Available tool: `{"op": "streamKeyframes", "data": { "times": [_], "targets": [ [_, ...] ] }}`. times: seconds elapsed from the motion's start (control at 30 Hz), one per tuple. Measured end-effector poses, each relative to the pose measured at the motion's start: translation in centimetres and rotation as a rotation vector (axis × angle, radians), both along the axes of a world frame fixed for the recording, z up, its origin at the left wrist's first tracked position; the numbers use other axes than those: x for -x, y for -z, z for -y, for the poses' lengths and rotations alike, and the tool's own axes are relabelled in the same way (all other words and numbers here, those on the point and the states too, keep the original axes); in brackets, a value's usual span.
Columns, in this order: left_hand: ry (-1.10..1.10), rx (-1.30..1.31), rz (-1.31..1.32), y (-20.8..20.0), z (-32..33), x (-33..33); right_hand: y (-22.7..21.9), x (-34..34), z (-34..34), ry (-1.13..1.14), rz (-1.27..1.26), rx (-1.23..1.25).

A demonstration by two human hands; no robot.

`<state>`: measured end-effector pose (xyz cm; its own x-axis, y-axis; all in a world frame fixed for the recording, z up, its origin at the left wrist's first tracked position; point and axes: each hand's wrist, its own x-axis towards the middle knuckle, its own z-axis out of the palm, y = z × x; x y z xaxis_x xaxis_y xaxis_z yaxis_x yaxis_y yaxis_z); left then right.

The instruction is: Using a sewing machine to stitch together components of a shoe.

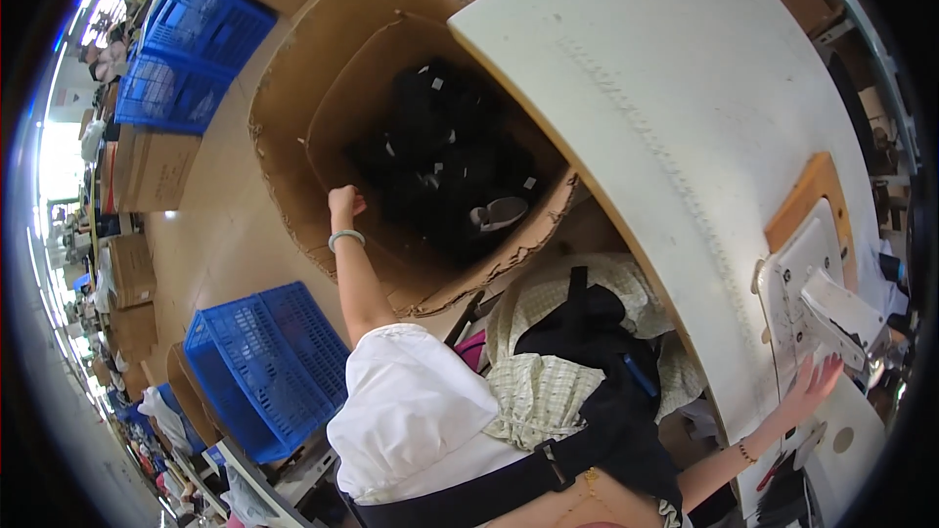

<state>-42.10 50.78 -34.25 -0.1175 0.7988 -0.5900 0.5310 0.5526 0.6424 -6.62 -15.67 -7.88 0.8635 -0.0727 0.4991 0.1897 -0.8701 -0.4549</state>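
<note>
1. Black soft things (pixel 460 171) lie in a loose heap in a big brown box (pixel 293 108), a bit toward 11 o'clock from the middle of the view. Small white bits show on them. I cannot tell just what they are.
2. Tall walls go all around the heap, so I think the box is there to keep it from spilling on the floor.
3. One grey-white oval piece (pixel 501 213) sits in the box too, at the heap's 4 o'clock side.
4. Person's left hand (pixel 344 201) is at the box's 8 o'clock side, with the arm stretched out. Its fingers are curled in. I see nothing in them, but their inside is hidden, so I cannot tell if they hold something small.
5. Person's right hand (pixel 806 393) is at 4 o'clock. Its fingers are spread, with nothing seen in them. They are right by the white machine (pixel 794 279); I cannot tell if they touch it. Maybe that hand helps the person lean.
6. At 2 o'clock the white bench (pixel 626 68) holds up the machine. Its edge hangs over part of the box, perhaps so the box is easy to reach.
7. One blue crate (pixel 279 357) stands at 8 o'clock, tipped, with holes in its sides.
</note>
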Motion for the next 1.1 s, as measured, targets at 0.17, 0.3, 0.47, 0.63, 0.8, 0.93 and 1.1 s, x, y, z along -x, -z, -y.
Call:
{"op": "streamKeyframes", "data": {
  "times": [0.17,0.3,0.47,0.63,0.8,0.93,1.1],
  "targets": [
    [0.03,0.194,-0.035,9.6,2.0,4.3,0.5,-4.8,0.3,-0.249,-0.129,-0.678],
    [0.266,0.191,-0.118,16.1,3.6,2.7,1.4,-7.7,4.8,-0.22,-0.291,-0.924],
    [0.644,0.605,-0.117,20.3,9.3,-4.2,0.7,-9.5,8.4,-0.294,-0.43,-1.032],
    [1.106,0.108,-0.404,21.8,15.5,-9.1,0.4,-9.2,7.5,-0.287,-0.406,-1.008],
    [1.124,0.286,-0.387,13.6,9.0,-11.2,0.9,-8.1,5.2,-0.252,-0.304,-1.057],
    [0.851,0.126,-0.214,-1.7,0.6,-9.6,1.9,-7.9,4.4,-0.277,-0.209,-0.964],
    [0.654,-0.365,0.346,-20.4,-0.4,-6.4,4.2,-8.3,5.1,-0.287,-0.039,-0.986]
  ]
}}
